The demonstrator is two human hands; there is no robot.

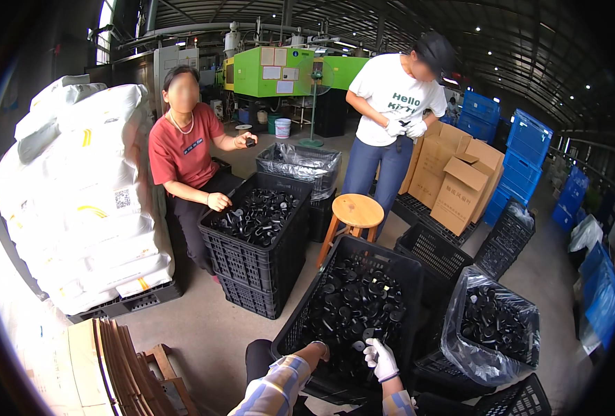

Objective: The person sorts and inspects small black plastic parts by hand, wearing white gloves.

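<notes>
A black plastic crate stands right in front of me, filled with small black plastic parts, many of them round-ended. My left hand reaches over its near left side among the parts; the fingers are hidden from view. In a white glove, my right hand is held over the near part of the pile. Its fingers are curled together, and whatever lies in them is too small to make out. Next to the right-hand fingers, a greyish round piece lies on the pile.
A seated person in red holds a black part beside another full crate. A standing person handles a part behind a wooden stool. On my right is a plastic-lined crate of parts; on my left, flattened cardboard.
</notes>
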